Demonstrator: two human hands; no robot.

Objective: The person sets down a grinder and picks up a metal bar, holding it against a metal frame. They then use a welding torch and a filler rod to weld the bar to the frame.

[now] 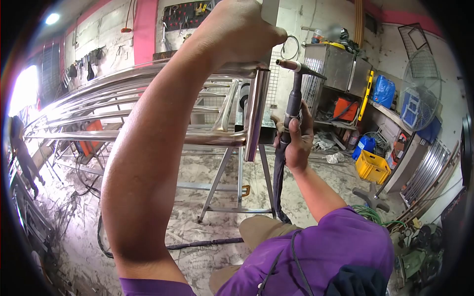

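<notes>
Torch [297, 83], upright beside the pipe frame [212, 137], seems light and stiff with a fragile tip [283, 63], best held by the handle [293, 104], where the right hand [299, 145] is clamped; the left hand's [239, 29] grip is unclear.

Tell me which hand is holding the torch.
The right hand, gripping the black welding torch; the left hand is raised higher, apart from it.

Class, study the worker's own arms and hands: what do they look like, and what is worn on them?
Both hands, left and right, are without gloves. The forearms are uncovered, and the visible wrists carry no watch or band. Plain purple sleeves end around the elbows. The picture's top edge cuts off part of the left hand.
</notes>
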